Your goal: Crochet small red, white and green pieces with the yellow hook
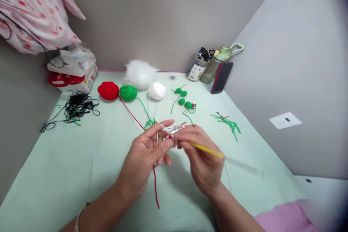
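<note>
Red-and-white yarn piece (pixel 170 137) is held up above the tabletop (pixel 81 152), between the two hands: the left hand (pixel 146 148) pinches it with thumb and fingers, while the right hand (pixel 202 159) grips a yellow-handled tool (pixel 208 149) — its tip is hard to make out. The piece looks unfinished, being small, with a white strand (pixel 164 128) at the left index finger and a red tail (pixel 155 186) hanging loose. Small green pieces (pixel 181 101) lie farther back, apparently done — how much remains on the held one, I cannot tell.

The head view looks forward and down on a nearby table (pixel 95 148)
</note>
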The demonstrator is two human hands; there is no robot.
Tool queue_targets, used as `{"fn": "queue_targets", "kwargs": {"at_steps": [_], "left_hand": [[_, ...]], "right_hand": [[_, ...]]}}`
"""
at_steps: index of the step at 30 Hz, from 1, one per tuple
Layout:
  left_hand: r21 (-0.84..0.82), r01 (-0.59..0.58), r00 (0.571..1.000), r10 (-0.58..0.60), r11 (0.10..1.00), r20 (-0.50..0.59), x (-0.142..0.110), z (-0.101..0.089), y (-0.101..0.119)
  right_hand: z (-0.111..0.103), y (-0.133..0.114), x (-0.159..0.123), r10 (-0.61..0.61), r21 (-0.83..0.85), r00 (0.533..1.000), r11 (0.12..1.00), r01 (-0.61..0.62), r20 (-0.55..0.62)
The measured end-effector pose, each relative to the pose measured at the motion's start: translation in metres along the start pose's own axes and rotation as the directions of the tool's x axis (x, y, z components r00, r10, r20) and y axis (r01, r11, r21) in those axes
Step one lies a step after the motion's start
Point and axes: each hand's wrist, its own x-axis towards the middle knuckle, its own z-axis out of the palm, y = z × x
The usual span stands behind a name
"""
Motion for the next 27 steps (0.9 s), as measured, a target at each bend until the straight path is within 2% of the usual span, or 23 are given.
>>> {"fn": "queue_targets", "kwargs": {"at_steps": [2,4,6,8,10,11,13,18,24,27], "left_hand": [[-0.094,0.041,0.999,-0.039,0.995,0.025,0.001,0.001,-0.001],[-0.182,0.116,0.992,-0.104,0.976,0.073,0.004,0.0,0.0],[-0.232,0.168,0.985,-0.151,0.958,0.088,0.006,-0.002,0.002],[-0.239,0.153,0.988,-0.143,0.959,0.058,0.007,-0.004,0.004],[-0.193,0.104,0.994,-0.097,0.976,0.041,0.007,-0.003,0.005],[-0.158,0.078,0.997,-0.072,0.984,0.042,0.006,-0.002,0.004],[-0.095,0.035,0.998,-0.031,0.995,0.045,0.005,0.0,0.003],[-0.03,-0.002,1.0,0.002,1.0,0.021,0.002,-0.001,0.002],[-0.007,0.0,0.999,0.001,1.0,0.047,0.002,-0.003,0.007],[0.016,-0.003,0.999,0.003,1.0,0.037,0.001,-0.002,0.008]], "right_hand": [[0.0,-0.001,-0.004,-0.073,-0.135,0.997,0.988,0.074,0.015],[-0.002,0.0,-0.004,-0.107,-0.177,0.994,0.978,0.109,0.024],[-0.006,0.002,0.001,-0.064,-0.087,0.998,0.994,0.063,-0.016],[-0.009,0.005,0.006,0.064,0.112,0.997,0.992,-0.058,-0.048],[-0.01,0.007,0.01,0.167,0.291,0.986,0.943,-0.161,0.002],[-0.01,0.007,0.012,0.178,0.322,0.983,0.929,-0.182,0.041],[-0.009,0.008,0.012,0.169,0.311,0.981,0.931,-0.19,0.093],[-0.009,0.008,0.009,0.2,0.307,0.975,0.926,-0.22,0.095],[-0.011,0.007,0.014,0.35,0.512,0.929,0.779,-0.361,0.122],[-0.012,0.004,0.014,0.332,0.505,0.937,0.793,-0.341,0.112]]}}
